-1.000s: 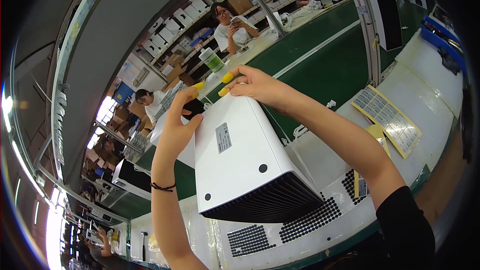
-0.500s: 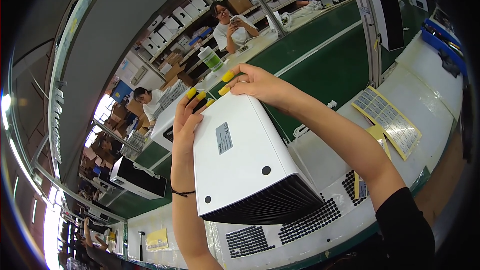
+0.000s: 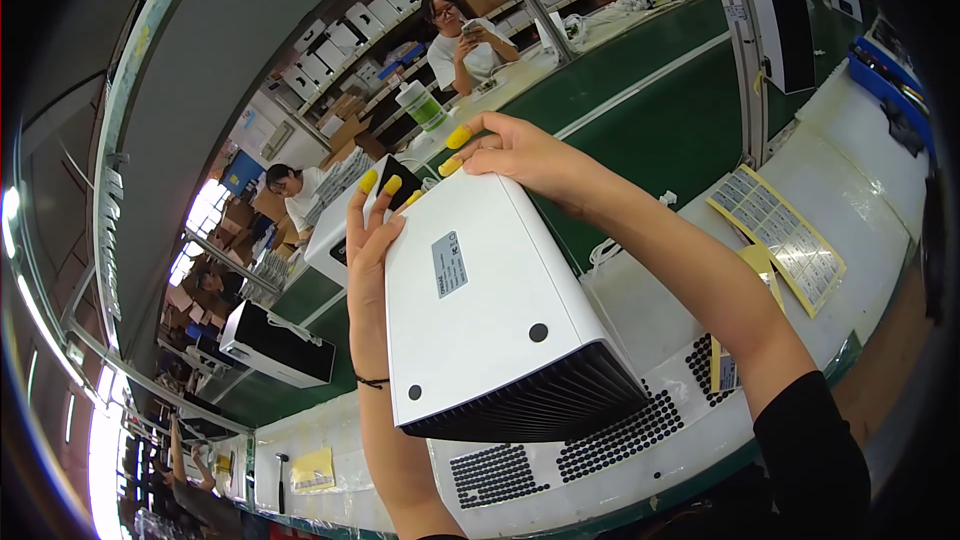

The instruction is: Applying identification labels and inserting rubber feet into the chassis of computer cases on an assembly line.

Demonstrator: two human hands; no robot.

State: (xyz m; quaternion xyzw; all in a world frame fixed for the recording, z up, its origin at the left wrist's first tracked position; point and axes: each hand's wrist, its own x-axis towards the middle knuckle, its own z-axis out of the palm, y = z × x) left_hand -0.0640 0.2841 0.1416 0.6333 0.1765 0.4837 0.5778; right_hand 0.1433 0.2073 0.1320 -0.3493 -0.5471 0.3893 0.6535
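Note:
A white box-shaped appliance [image 3: 490, 285] with a black ribbed end is tilted in front of me, its flat face toward me. That face carries a grey label [image 3: 449, 264] and two round black pads, one of them the right pad [image 3: 538, 333]. My left hand [image 3: 370, 240] grips its far left edge, the thumb along the face. At the far top edge my right hand [image 3: 515, 152] has its fingers curled over the corner. Yellow covers sit on several fingertips of both hands. Whether the appliance's lower edge rests on the bench, I cannot tell.
Sheets of black round pads [image 3: 620, 437] lie on the white bench below. Label sheets [image 3: 780, 235] lie at the right, near a blue tray [image 3: 885, 80]. Beyond runs a green conveyor [image 3: 640, 130] with similar appliances, a bottle [image 3: 421, 106] and seated people behind. A hammer [image 3: 282, 482] lies lower left.
My left fingers have shifted slightly left along the appliance's far edge. The appliance's face has turned very slightly. My right hand keeps its hold on the far corner.

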